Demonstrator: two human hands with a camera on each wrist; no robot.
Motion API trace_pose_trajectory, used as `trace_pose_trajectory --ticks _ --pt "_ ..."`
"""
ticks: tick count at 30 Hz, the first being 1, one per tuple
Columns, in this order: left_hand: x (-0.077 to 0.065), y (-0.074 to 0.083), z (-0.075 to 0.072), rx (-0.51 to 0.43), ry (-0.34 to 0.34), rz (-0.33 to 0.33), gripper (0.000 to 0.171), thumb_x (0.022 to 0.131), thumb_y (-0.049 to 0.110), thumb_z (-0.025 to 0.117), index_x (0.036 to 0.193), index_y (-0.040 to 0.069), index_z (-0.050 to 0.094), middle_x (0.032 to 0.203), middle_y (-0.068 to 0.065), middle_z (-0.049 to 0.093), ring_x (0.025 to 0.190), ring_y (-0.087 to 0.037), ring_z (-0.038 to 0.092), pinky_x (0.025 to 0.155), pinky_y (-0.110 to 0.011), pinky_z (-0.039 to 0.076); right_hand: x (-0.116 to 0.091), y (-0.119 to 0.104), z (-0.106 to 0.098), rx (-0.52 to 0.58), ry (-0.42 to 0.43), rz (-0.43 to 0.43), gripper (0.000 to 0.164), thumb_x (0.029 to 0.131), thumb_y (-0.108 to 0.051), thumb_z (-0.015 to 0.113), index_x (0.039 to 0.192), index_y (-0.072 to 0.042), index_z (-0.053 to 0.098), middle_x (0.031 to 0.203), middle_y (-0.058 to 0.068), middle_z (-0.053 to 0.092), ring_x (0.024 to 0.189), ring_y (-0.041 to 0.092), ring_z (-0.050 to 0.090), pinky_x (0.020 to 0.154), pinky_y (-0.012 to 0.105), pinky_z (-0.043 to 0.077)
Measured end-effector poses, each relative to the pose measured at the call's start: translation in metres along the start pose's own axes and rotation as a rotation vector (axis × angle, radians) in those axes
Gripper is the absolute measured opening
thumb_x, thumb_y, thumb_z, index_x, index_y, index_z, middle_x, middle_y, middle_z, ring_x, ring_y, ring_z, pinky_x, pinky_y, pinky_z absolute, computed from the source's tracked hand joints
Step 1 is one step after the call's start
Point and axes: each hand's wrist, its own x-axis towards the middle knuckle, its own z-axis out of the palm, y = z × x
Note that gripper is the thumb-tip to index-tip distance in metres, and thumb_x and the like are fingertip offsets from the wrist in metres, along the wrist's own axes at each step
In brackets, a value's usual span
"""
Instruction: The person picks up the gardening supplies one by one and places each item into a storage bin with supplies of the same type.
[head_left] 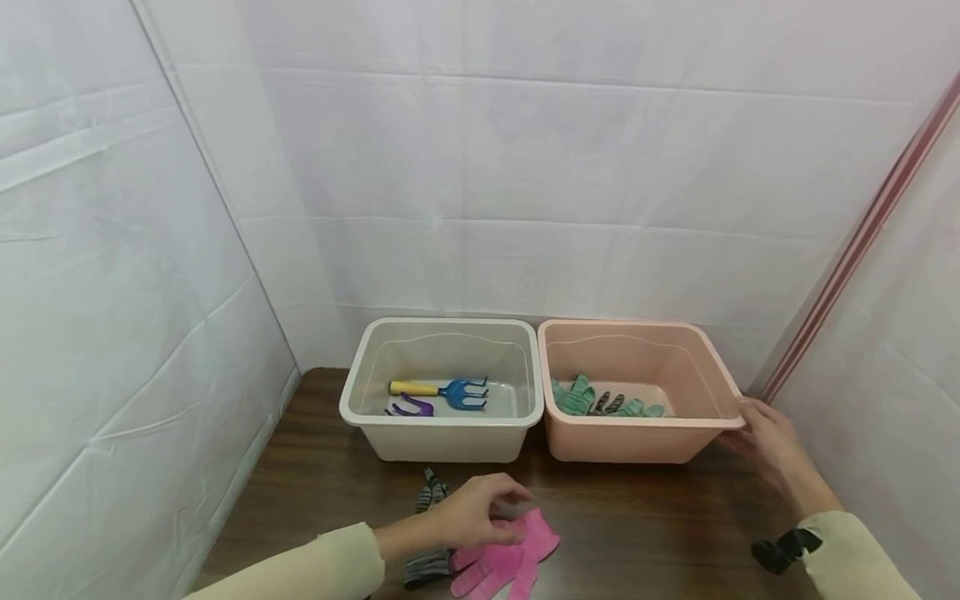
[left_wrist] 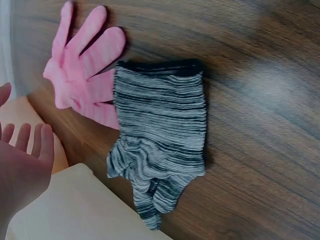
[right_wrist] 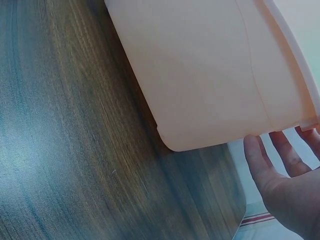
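Note:
My left hand (head_left: 480,510) hovers over a pink knit glove (head_left: 536,542), its fingers loosely bent and nothing between them. Partly under that forearm in the head view lies a black-and-grey striped glove (left_wrist: 160,110). The left wrist view shows it overlapping the pink glove's fingers. At the right end of a peach plastic bin (head_left: 622,437), my right hand (head_left: 772,442) holds the rim, with fingers against the outer wall. Inside this bin are green gloves (head_left: 577,396) and a dark striped glove (head_left: 611,405).
Left of the peach bin stands a white bin (head_left: 450,437) containing a blue hand fork (head_left: 465,394) with a yellow handle and a purple pronged tool (head_left: 414,406). Both bins are near the back of the brown wooden table (head_left: 315,475). White sheeting (head_left: 480,167) hangs behind and at both sides.

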Motion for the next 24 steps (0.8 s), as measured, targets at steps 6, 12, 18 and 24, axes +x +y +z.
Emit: trace_pose_trajectory --ticks 6,12,18,24 --pt "-0.004 -0.006 0.003 0.033 -0.014 -0.055 0.047 0.089 0.015 0.086 0.133 0.009 0.069 0.128 -0.004 0.070 0.116 -0.022 0.068 0.096 -0.033 0.059 0.002 0.000 0.000 0.009 0.003 0.007 0.080 0.112 -0.053 0.042 0.167 0.002 0.021 0.167 0.033 0.024 0.097 -0.006 0.065 0.100 0.045 0.058" --pt "-0.005 -0.013 0.008 0.084 0.003 -0.051 0.047 0.087 0.015 0.088 0.130 0.009 0.071 0.125 -0.003 0.071 0.114 -0.020 0.069 0.096 -0.031 0.058 0.001 0.000 0.000 0.021 -0.017 -0.014 0.078 0.113 -0.050 0.041 0.166 0.004 0.022 0.166 0.034 0.024 0.097 -0.005 0.067 0.099 0.046 0.058" --pt "-0.009 -0.022 0.012 0.137 0.016 0.007 0.049 0.085 0.015 0.089 0.130 0.007 0.071 0.122 -0.003 0.073 0.112 -0.016 0.068 0.096 -0.031 0.057 -0.001 -0.001 0.001 0.040 -0.019 -0.014 0.084 0.111 -0.053 0.043 0.166 0.006 0.018 0.166 0.036 0.022 0.096 -0.005 0.067 0.097 0.043 0.059" --pt "-0.012 -0.028 0.017 0.208 -0.010 -0.021 0.053 0.085 0.020 0.089 0.134 0.014 0.071 0.125 0.006 0.071 0.113 -0.008 0.064 0.100 -0.028 0.053 -0.001 0.000 -0.001 0.074 -0.038 -0.020 0.086 0.111 -0.052 0.045 0.165 0.008 0.015 0.164 0.037 0.021 0.097 -0.001 0.069 0.096 0.043 0.060"
